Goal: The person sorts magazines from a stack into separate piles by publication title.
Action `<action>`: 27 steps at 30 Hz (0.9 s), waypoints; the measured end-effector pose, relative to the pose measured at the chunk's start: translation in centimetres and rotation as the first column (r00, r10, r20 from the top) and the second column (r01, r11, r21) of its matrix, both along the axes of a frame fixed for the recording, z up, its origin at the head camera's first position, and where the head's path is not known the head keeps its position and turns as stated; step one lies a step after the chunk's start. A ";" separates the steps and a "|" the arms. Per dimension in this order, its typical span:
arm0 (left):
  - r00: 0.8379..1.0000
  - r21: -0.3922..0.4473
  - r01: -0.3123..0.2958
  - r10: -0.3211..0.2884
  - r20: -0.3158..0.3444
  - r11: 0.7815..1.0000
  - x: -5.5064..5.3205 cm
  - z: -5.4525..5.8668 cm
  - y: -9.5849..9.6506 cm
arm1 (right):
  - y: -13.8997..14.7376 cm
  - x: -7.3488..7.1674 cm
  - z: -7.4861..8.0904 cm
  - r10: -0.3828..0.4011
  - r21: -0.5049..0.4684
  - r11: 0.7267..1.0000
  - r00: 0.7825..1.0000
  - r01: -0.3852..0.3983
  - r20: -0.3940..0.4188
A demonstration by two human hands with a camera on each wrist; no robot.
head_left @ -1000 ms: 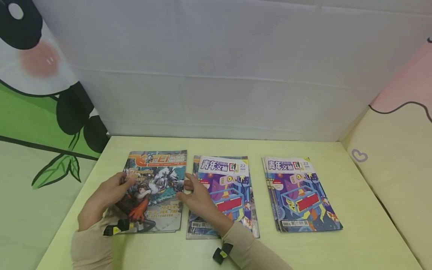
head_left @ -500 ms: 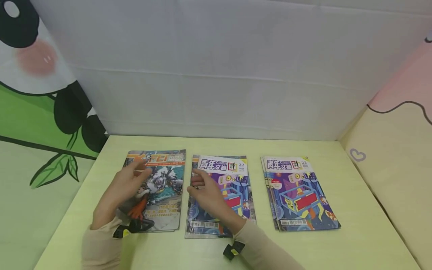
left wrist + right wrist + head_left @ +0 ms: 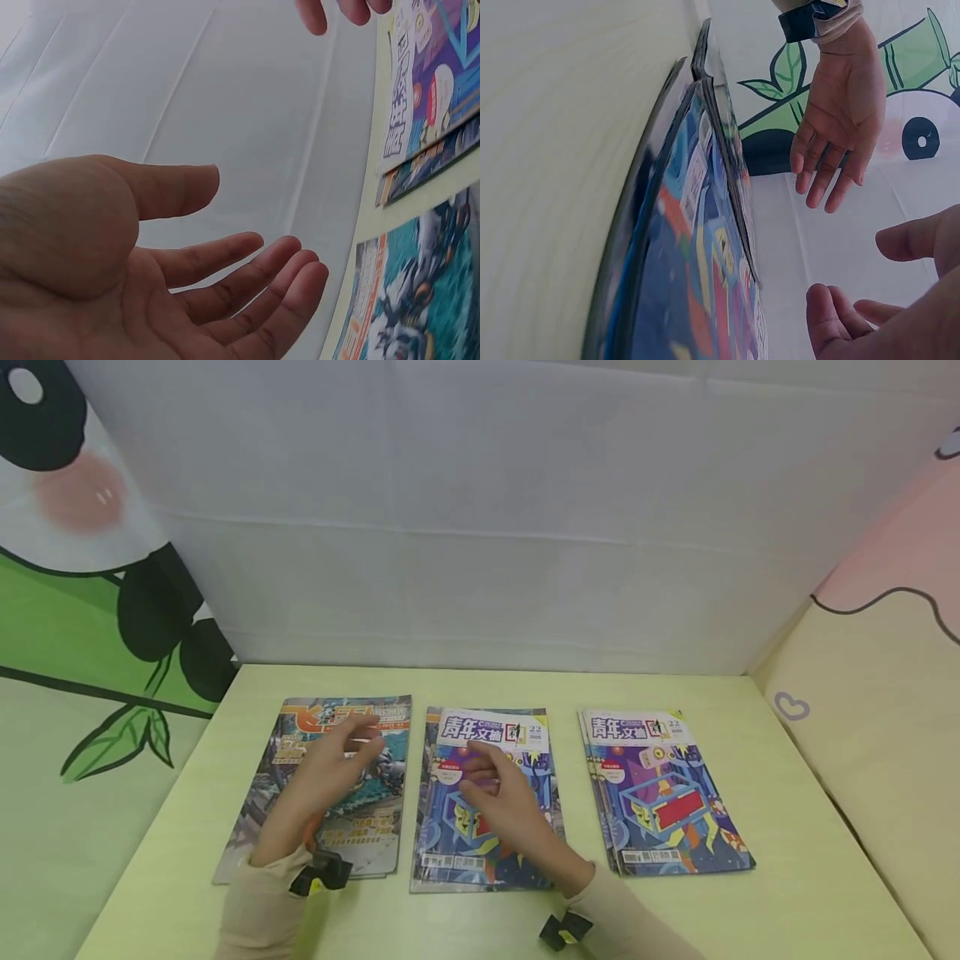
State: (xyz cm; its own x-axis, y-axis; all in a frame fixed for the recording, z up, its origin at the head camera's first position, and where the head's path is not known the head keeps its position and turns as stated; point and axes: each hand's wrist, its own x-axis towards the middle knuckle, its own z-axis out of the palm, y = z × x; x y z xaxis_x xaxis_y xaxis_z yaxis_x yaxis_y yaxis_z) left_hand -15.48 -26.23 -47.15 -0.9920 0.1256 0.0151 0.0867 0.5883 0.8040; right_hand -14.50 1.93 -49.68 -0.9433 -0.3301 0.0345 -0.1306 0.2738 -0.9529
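We could pass between the middle magazines (image 3: 459,839) and right magazines (image 3: 670,793). From above, our left hand (image 3: 330,768) obstructs the left magazines (image 3: 366,822), our right hand (image 3: 506,795) the middle ones; behind, the pale wall (image 3: 480,543) blocks us.

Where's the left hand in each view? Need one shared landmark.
Head: left hand left of centre, over left magazine stack.
Left wrist: left hand lower left.
Right wrist: left hand upper right.
Landmark: middle stack's purple magazine: head, low centre; left wrist, upper right; right wrist, lower left.
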 end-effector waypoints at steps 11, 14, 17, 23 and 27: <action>0.999 0.060 0.032 -0.032 0.008 0.998 -0.1 -0.6 2.9 | 4.3 0.5 0.0 -0.109 0.045 0.993 0.994 0.109 -0.016; 0.999 0.075 0.046 -0.048 0.023 0.996 -0.2 -0.7 3.6 | 5.3 0.3 -0.1 -0.137 0.040 0.990 0.990 0.138 -0.015; 0.998 0.078 0.057 -0.060 0.033 0.995 -0.2 -0.8 4.2 | 6.2 0.2 -0.1 -0.156 0.042 0.987 0.988 0.156 -0.014; 0.996 0.090 0.059 -0.064 0.059 0.994 -0.3 -1.2 4.8 | 7.2 -0.3 0.0 -0.180 0.056 0.982 0.984 0.181 -0.014; 0.992 0.094 0.093 -0.100 0.071 0.991 -0.4 -1.7 5.1 | 7.5 -0.7 0.0 -0.214 0.091 0.973 0.977 0.213 0.009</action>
